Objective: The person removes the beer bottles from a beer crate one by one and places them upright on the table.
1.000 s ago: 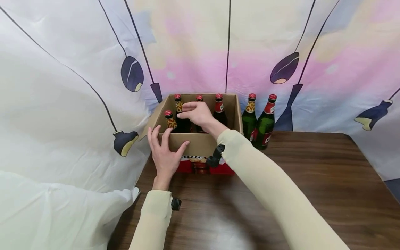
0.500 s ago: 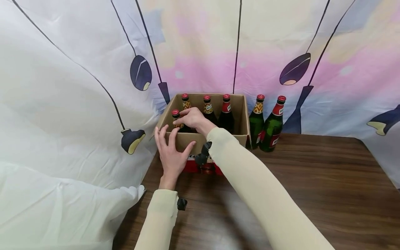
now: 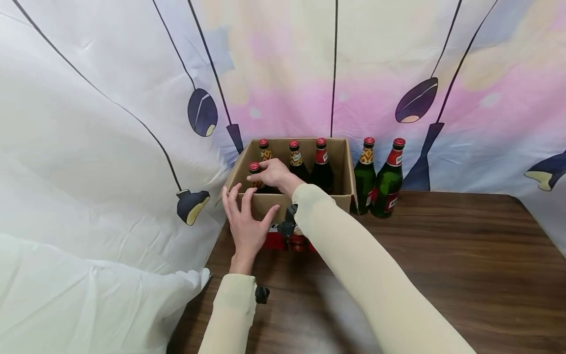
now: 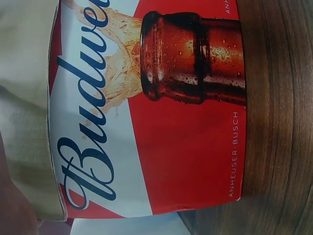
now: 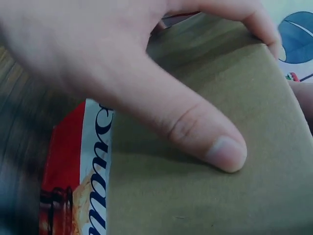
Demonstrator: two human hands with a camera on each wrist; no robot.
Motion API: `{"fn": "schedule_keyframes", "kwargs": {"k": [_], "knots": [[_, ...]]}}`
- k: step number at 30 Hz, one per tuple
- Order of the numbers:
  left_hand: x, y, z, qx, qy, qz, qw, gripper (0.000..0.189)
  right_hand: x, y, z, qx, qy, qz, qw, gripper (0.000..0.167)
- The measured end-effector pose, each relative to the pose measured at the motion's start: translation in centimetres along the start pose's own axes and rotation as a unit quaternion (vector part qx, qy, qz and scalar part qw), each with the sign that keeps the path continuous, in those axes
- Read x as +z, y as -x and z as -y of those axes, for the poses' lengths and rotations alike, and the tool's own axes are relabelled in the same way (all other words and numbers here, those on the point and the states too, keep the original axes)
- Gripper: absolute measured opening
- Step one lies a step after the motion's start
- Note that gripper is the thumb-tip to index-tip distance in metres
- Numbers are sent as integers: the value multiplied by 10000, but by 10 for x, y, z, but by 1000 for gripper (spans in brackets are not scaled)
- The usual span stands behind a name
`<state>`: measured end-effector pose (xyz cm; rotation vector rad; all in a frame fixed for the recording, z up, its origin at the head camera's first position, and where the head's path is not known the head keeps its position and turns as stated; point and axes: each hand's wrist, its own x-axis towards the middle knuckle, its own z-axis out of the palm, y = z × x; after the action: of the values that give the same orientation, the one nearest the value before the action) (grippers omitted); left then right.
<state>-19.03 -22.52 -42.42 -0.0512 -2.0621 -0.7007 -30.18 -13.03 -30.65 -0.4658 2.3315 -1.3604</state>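
Note:
A Budweiser carton [image 3: 265, 204] with its top open stands at the back of the table, with several red-capped beer bottles inside. My left hand [image 3: 247, 228] grips the carton's near wall by the left corner, fingers over the rim. In the right wrist view its thumb [image 5: 210, 142] lies on the brown cardboard. Reaching over that wall, my right hand [image 3: 278, 174] holds the front-left beer bottle [image 3: 254, 167] by the neck with thumb and fingers. The carton hides the bottles' lower parts. The left wrist view shows the carton's printed front [image 4: 186, 147].
Two green beer bottles [image 3: 364, 174] stand beside the carton's right side. Behind runs a patterned cloth backdrop [image 3: 283, 73], and white fabric [image 3: 110, 305] bulges along the table's left edge. The dark wooden table [image 3: 464, 255] extends to the right.
My right hand has come down and left onto the neck of the front-left bottle, which has shifted slightly right. The left hand stays on the carton's rim. The head view has shifted.

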Motion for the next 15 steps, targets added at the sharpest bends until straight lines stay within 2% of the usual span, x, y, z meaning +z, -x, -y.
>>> {"fn": "schedule_keyframes", "kwargs": {"k": [3,7,11,15], "knots": [[0,-1,-1,7,-9,-4,10000,71,-3,3,0,17,-272,-88,9996,66],[1,-4,-3,31,26,-12,10000,68,-11,9,2,-287,-575,-336,9974,63],[2,-6,-4,73,47,3,10000,66,-17,14,-1,-677,-1027,-657,9902,54],[-1,-2,-2,26,-3,-8,10000,67,-24,22,-6,-900,-1425,-847,9820,42]]}}
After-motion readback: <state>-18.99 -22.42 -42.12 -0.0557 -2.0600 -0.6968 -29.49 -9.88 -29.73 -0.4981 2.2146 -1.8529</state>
